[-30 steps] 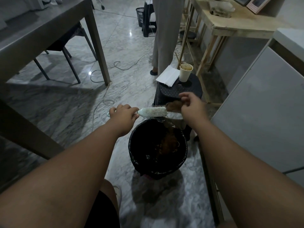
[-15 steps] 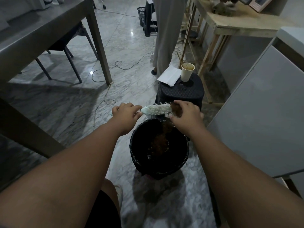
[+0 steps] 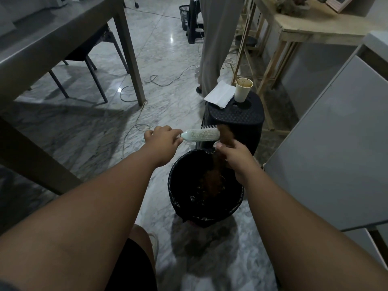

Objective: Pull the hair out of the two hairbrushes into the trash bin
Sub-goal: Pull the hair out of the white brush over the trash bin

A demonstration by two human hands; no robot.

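My left hand (image 3: 164,138) grips the handle of a pale round hairbrush (image 3: 200,135), held level over the far rim of the black trash bin (image 3: 178,198). A clump of brown hair (image 3: 225,134) hangs off the brush's tip. My right hand (image 3: 235,155) pinches that hair just below the brush, above the bin's opening. More brown hair (image 3: 212,181) lies inside the bin on its black liner. Only one hairbrush shows in the head view.
A black stool (image 3: 237,118) behind the bin carries a paper cup (image 3: 243,89) and white paper (image 3: 219,95). A grey table (image 3: 63,32) with a chair stands left, a grey cabinet (image 3: 327,152) right. Cables (image 3: 151,80) trail on the marble floor. A person's legs (image 3: 216,43) stand beyond.
My right hand has dropped from beside the brush tip to below it, drawing the brown hair down toward the bin. The left hand keeps the brush nearly still.
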